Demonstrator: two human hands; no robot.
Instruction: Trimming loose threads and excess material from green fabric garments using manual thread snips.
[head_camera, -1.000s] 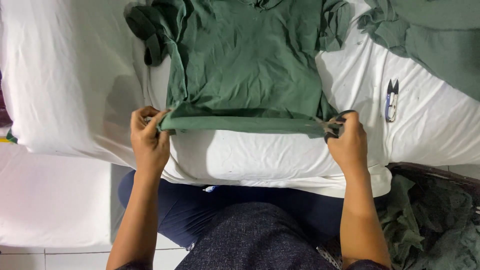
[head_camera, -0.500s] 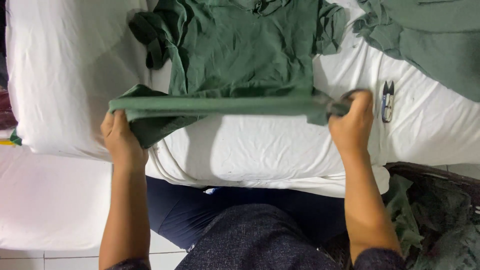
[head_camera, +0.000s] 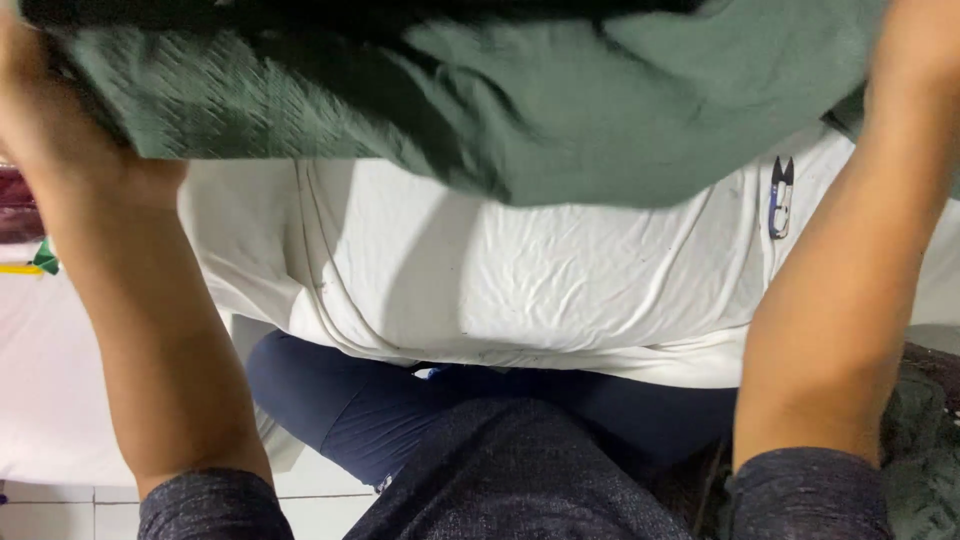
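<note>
A dark green garment (head_camera: 560, 110) hangs lifted close to the camera and fills the top of the view. My left hand (head_camera: 40, 110) grips its left end at the upper left; only the blurred wrist and heel of the hand show. Its right end is held by my right hand (head_camera: 915, 50) at the upper right, partly cut off by the frame. Both forearms rise steeply from the bottom corners. Below the garment lies the white cloth-covered table (head_camera: 520, 280).
Small blue-handled thread snips (head_camera: 779, 197) lie on the white cloth at the right, near my right forearm. A heap of dark green fabric (head_camera: 925, 450) sits at the lower right. A lower white surface (head_camera: 50, 400) lies at the left.
Both hands have raised the green garment off the table toward the camera. It lay spread on the cloth with its hem pinched; now it hangs high and covers the far table.
</note>
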